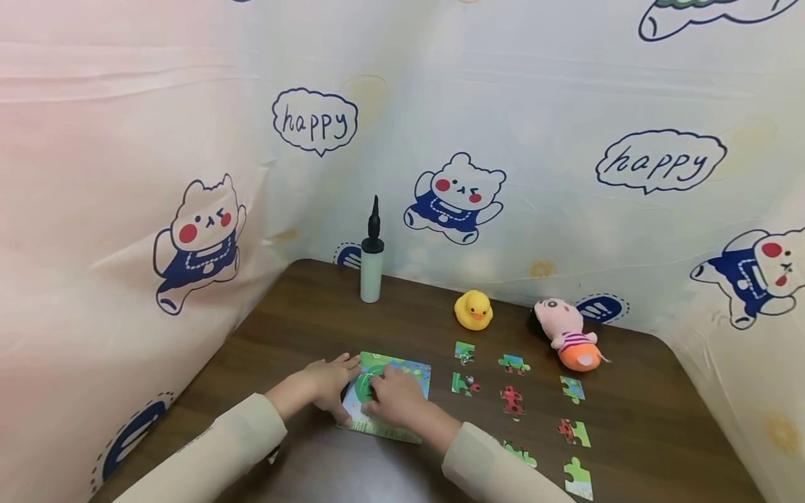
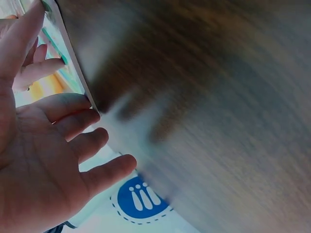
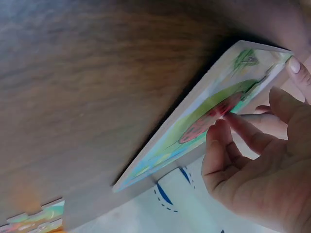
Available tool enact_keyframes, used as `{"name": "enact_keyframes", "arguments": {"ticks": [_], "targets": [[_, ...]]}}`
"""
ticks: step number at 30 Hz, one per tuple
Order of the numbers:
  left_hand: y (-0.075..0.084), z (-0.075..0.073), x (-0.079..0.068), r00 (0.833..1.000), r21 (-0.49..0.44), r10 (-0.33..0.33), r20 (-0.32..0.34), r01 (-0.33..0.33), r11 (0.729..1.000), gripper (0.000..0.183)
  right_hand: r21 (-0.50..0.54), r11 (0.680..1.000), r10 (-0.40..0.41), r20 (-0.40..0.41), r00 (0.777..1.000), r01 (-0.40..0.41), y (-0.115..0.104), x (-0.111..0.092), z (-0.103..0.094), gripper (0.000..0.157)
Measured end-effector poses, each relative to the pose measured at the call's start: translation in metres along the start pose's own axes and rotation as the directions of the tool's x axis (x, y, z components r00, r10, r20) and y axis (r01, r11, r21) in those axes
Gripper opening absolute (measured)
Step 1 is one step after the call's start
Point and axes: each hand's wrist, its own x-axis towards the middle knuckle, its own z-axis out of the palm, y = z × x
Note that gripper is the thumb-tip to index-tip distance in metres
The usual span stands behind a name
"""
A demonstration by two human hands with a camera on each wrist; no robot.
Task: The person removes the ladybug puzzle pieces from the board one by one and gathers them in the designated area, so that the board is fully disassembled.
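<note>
A square puzzle board (image 1: pixel 405 427) with a colourful printed picture lies on the table. In the right wrist view, a red ladybug (image 3: pixel 199 127) on a green leaf shows in that picture. My left hand (image 1: pixel 327 385) spreads along the board's left side, its thumb touching the lower left corner. Fairly straight left fingers (image 2: pixel 104 177) show in the left wrist view, beside the board's edge. Bent fingers of my right hand (image 1: pixel 399 398) touch the board around its middle. In the right wrist view its thumb stands apart from the other fingertips. Whether a piece lies beneath them is hidden.
Several loose puzzle pieces (image 1: pixel 512 400) lie spread to the right of the board. Behind them are a yellow rubber duck (image 1: pixel 474 311) and a pink plush doll (image 1: pixel 569 335). A hand pump (image 1: pixel 371 272) stands at the back of the brown table (image 1: pixel 302 314).
</note>
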Motion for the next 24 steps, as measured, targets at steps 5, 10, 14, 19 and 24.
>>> {"name": "enact_keyframes", "arguments": {"ticks": [5, 10, 14, 19, 24], "targets": [[-0.001, 0.001, -0.001, 1.0, -0.005, 0.002, 0.007, -0.002, 1.0, 0.101, 0.037, 0.999, -0.005, 0.023, 1.0, 0.004, -0.006, 0.0, 0.001, 0.043], [-0.002, 0.001, -0.001, 1.0, -0.027, 0.015, 0.001, -0.015, 1.0, 0.101, 0.047, 0.999, -0.022, 0.055, 0.998, 0.02, -0.011, 0.0, -0.003, 0.04], [-0.004, 0.0, -0.001, 0.999, -0.046, 0.03, -0.01, -0.031, 0.998, 0.101, 0.08, 0.997, -0.007, 0.024, 1.0, 0.005, -0.013, 0.0, -0.006, 0.038], [-0.006, 0.003, 0.0, 0.999, -0.071, 0.032, -0.006, -0.033, 0.997, 0.102, 0.325, 0.945, 0.058, -0.034, 0.998, -0.044, -0.009, 0.002, -0.006, 0.023], [-0.01, 0.005, 0.0, 0.999, -0.1, 0.034, -0.019, -0.036, 0.994, 0.103, 0.746, 0.664, 0.079, 0.008, 0.997, -0.058, 0.002, 0.004, -0.016, 0.013]]}}
